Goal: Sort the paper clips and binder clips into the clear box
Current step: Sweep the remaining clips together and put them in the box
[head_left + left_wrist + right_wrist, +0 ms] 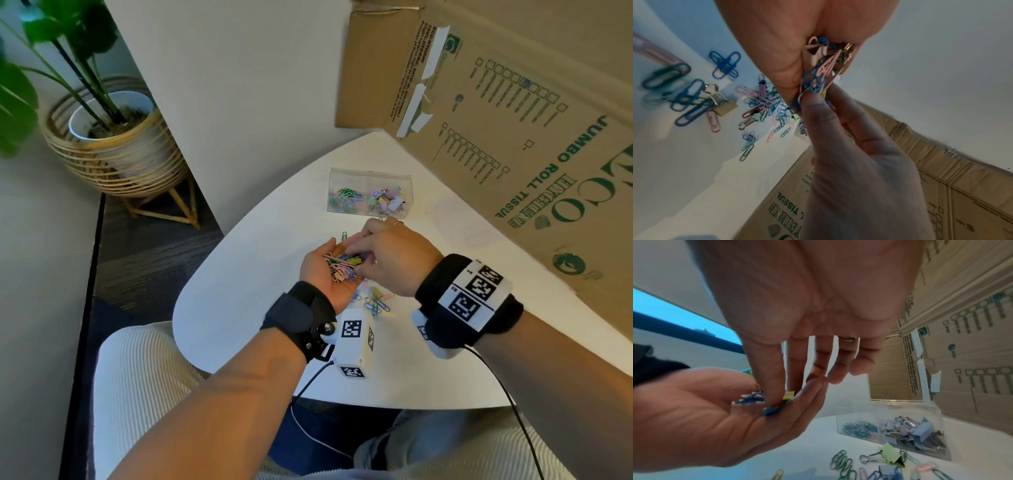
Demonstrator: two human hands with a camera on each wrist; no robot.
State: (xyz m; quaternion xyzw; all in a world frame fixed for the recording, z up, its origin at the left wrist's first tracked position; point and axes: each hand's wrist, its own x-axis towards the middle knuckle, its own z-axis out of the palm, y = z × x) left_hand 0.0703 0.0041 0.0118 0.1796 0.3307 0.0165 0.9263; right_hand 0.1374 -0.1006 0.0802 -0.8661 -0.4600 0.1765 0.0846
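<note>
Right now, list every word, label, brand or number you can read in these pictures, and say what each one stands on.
"JUMBO ROLL TISSUE": green print on the big brown cardboard box behind the white table.
"ECO HYGIENE": large green brand lettering on the same box, partly cut off at the picture's edge.
Checkbox rows and fine side print on the box: too small to read.
Black-and-white square code tags on the wrist camera units: patterns, no words.
Clear plastic two-compartment box: no text visible.

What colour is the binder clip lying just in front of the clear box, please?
Light green binder clip with silver handles; the right wrist view shows it best.
</note>
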